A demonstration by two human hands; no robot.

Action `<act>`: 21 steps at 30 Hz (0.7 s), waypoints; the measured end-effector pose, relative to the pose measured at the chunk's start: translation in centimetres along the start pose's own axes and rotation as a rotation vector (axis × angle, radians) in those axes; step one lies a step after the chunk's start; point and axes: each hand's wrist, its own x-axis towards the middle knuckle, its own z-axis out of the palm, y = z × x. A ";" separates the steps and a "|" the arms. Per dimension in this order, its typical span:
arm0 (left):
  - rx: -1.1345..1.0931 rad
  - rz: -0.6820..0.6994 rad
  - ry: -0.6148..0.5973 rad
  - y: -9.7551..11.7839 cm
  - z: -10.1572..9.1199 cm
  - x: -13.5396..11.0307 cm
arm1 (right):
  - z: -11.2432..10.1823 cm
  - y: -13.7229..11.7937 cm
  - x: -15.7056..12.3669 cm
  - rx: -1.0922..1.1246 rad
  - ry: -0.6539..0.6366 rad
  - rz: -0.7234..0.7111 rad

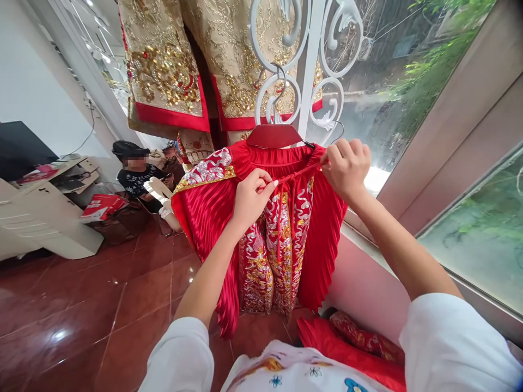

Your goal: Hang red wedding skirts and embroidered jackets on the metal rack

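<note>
A red pleated skirt (pixel 321 250) with silver and gold embroidered panels hangs in front of me from a red hanger (pixel 273 136) with a metal hook. Its gathered waistband is at the top, and thin red tie cords (pixel 279 228) dangle down the front. My left hand (pixel 254 197) is closed in a pinch at the front of the waistband, near the cords. At the waistband's right end, beside a dark clip of the hanger, the fingers of my right hand (pixel 347 166) are curled round the red fabric. My fingers hide exactly which layer each one grips.
Gold-embroidered garments (pixel 165 76) hang behind, next to a white scrolled metal rack (pixel 308 60). A window (pixel 392 81) is on the right. Red fabric (pixel 351 354) lies low by the sill. A seated person (pixel 141 179) and a pale desk (pixel 49 218) are at left.
</note>
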 end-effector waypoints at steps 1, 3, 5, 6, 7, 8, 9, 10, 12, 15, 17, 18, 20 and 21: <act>0.004 0.006 0.013 0.0 0.0 0.0 | -0.2 0.1 -0.1 0.106 0.005 0.021; -0.016 0.013 0.037 0.1 0.0 0.2 | -0.5 -0.1 -0.4 0.390 -0.063 0.086; -0.065 0.019 0.043 0.4 -0.1 0.2 | -0.8 -0.3 -1.0 0.718 -0.214 0.174; -0.096 0.025 0.046 0.5 -0.1 0.3 | -0.9 -0.2 -1.3 0.860 -0.303 0.218; -0.134 0.029 0.047 0.6 -0.2 0.3 | -1.1 -0.1 -1.6 0.964 -0.403 0.248; -0.186 0.024 0.043 0.6 -0.3 0.3 | -1.4 0.2 -1.9 1.027 -0.518 0.257; -0.250 0.008 0.037 0.5 -0.5 0.3 | -1.6 0.5 -2.1 1.058 -0.626 0.246; -0.324 -0.020 0.031 0.4 -0.6 0.3 | -1.9 0.8 -2.2 1.067 -0.710 0.221; -0.480 -0.090 0.021 0.0 -0.7 0.3 | -2.2 1.2 -2.3 1.100 -0.750 0.182; -0.650 -0.127 0.028 0.0 -0.3 0.6 | -2.0 0.6 -2.1 1.236 -0.571 0.216; -0.712 -0.106 0.028 0.5 0.4 1.0 | -1.5 -0.4 -1.7 1.264 -0.458 0.275; -0.730 -0.092 0.030 0.9 0.9 1.3 | -1.2 -1.0 -1.4 1.253 -0.408 0.309; -0.745 -0.071 0.056 1.6 1.7 1.8 | -0.7 -2.1 -0.9 1.232 -0.328 0.373; -0.753 -0.065 0.079 1.9 2.1 2.1 | -0.6 -2.5 -0.6 1.235 -0.305 0.394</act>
